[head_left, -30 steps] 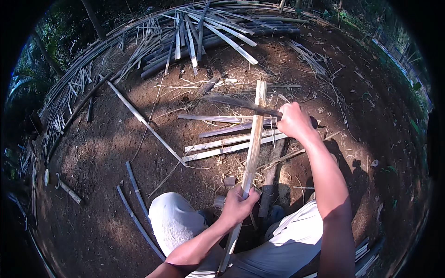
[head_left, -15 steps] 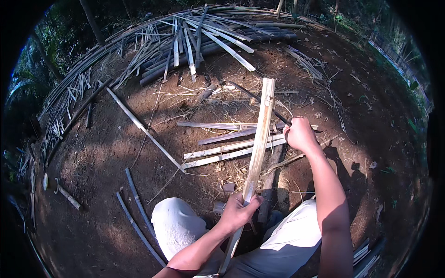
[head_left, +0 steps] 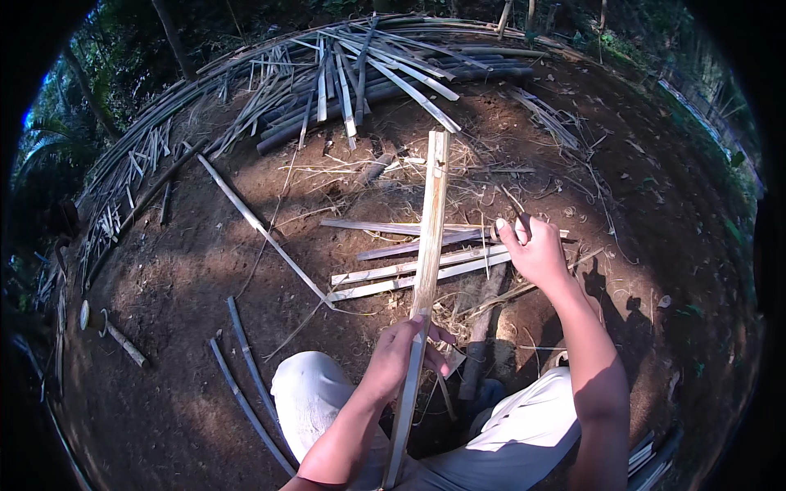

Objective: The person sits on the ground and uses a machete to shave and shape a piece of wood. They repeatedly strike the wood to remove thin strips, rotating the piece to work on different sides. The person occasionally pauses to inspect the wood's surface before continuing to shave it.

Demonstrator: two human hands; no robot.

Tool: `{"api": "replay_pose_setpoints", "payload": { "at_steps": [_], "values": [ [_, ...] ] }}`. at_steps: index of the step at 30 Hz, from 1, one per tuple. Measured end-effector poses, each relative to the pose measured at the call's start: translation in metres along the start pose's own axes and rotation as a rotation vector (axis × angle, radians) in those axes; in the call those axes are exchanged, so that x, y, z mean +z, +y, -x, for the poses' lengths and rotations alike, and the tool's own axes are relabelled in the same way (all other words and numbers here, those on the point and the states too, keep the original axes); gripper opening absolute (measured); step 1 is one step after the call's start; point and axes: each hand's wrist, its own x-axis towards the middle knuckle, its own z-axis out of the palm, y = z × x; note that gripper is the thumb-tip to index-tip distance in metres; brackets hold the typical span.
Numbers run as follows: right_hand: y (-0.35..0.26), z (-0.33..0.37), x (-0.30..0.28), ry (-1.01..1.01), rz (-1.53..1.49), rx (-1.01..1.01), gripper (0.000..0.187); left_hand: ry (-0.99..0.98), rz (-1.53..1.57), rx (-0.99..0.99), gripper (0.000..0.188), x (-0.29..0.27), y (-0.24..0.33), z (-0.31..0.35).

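A long split bamboo strip (head_left: 431, 237) stands out in front of me, its pale inner face up and its lower end between my legs. Around its lower part is my left hand (head_left: 395, 353), thumb on the strip and fingers partly spread beneath. To the right, apart from the strip, my right hand (head_left: 536, 252) is closed round the handle of a dark knife (head_left: 516, 201); its blade points up and looks foreshortened. Several cut bamboo strips (head_left: 385, 288) lie on the ground behind the held one.
A large pile of bamboo poles and split lengths (head_left: 360, 78) spreads across the far side. One thin pole (head_left: 246, 211) lies slanting at the left, with two dark strips (head_left: 246, 401) beside my left knee. A short log (head_left: 483, 335) and shavings lie before me.
The knife has turned, its blade swinging from far left to nearly upright. The strip's top has shifted left, and my left hand has moved slightly up and left, its fingers loosening.
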Motion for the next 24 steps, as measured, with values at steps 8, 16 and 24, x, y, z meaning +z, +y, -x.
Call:
{"api": "replay_pose_setpoints", "payload": {
  "at_steps": [8,16,24],
  "values": [
    [-0.051,0.038,0.026,-0.092,0.333,-0.542,0.003,0.023,-0.180,-0.047,0.042,0.015,-0.018,0.002],
    [-0.053,0.006,0.001,-0.114,0.192,-0.245,0.008,0.025,-0.357,0.100,0.044,0.017,-0.037,0.010],
    [-0.020,-0.042,-0.010,-0.064,0.107,-0.013,0.009,-0.001,-0.385,0.046,0.027,0.022,-0.052,0.007]
  ]
}}
